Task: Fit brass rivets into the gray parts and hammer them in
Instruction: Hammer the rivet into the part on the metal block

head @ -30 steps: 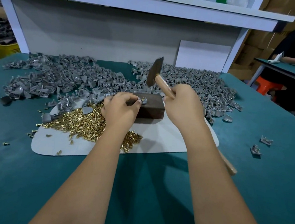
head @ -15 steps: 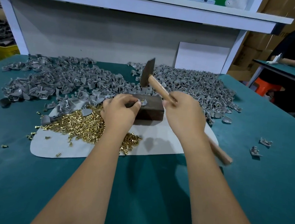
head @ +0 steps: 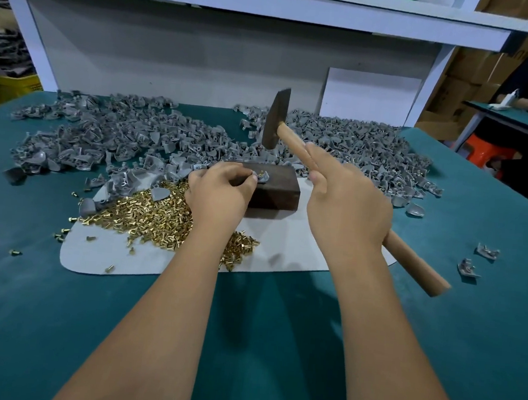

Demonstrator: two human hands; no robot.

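Observation:
A dark metal block [head: 276,188] sits on a white mat [head: 283,252]. On its top lies a gray part [head: 264,177] with a brass rivet standing in it. My left hand [head: 221,193] pinches that part at its left edge and holds it on the block. My right hand [head: 345,200] grips the wooden handle of a hammer [head: 274,121], index finger stretched along the handle. The hammer head hangs raised above the block's far side. A heap of brass rivets [head: 159,216] lies on the mat, partly under my left wrist.
A wide heap of gray parts [head: 118,136] covers the back of the green table [head: 275,344], on both sides of the hammer. Two loose gray parts [head: 477,260] lie at the right. A white shelf frame rises behind. Another person sits at far right.
The hammer head has swung down toward the block and come back up to a raised position. My left hand has kept its hold on the gray part.

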